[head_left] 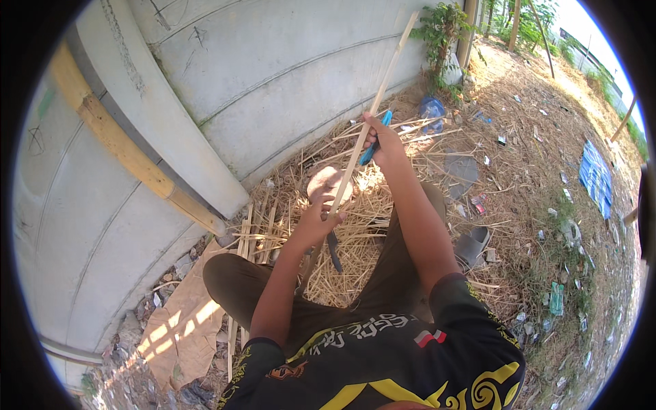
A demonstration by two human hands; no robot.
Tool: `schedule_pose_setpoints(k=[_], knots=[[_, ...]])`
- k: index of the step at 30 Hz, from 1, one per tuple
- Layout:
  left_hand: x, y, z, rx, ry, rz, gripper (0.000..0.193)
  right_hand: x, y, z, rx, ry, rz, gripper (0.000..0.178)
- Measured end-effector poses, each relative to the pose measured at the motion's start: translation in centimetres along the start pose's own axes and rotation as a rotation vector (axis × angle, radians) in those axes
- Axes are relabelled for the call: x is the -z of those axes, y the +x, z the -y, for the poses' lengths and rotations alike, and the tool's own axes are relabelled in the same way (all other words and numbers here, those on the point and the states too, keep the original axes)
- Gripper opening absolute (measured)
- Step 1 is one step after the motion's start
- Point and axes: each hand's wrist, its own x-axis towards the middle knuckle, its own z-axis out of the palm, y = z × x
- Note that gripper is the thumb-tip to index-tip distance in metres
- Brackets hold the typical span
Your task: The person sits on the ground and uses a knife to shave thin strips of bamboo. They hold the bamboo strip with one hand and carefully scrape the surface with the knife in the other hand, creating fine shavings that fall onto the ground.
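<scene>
My left hand point(320, 217) is closed around the lower part of a long bamboo strip point(369, 116), just above my lap. Farther out, my right hand point(383, 140) grips a blue-handled knife point(375, 139) against the strip, which slants up past straw point(355, 239) toward the concrete wall point(273, 82).

A grey concrete wall point(287, 75) curves across the left, with a thick bamboo pole point(130, 154) leaning against it. Dry straw point(383, 225) covers the ground. A sheet of brown cardboard point(181, 328) lies at the wall's foot. A grey sandal point(473, 244) sits to the right, near scattered litter, a blue tarp point(596, 176) and green weeds point(441, 27).
</scene>
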Motion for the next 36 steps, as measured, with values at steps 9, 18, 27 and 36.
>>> schedule_pose_setpoints(k=[9, 18, 27, 36], knots=[[-1.5, -6.3, -0.1, 0.153, -0.672, 0.125, 0.028, 0.6, -0.4, -0.7, 0.319, -0.737, -0.205, 0.024], [-1.4, -4.5, 1.2, 0.164, -0.741, -0.071, 0.026, 1.6, -6.1, -8.7, 0.518, -1.82, 0.431, 0.033], [-1.1, -4.9, -0.8, 0.162, -0.763, -0.078, 0.026, 1.4, -6.8, -9.8, 0.586, -2.034, 0.257, 0.017], [-1.9, -5.9, -2.8, 0.2, -0.751, -0.06, 0.025, 1.5, -4.9, -7.5, 0.492, -2.088, 0.02, 0.016]])
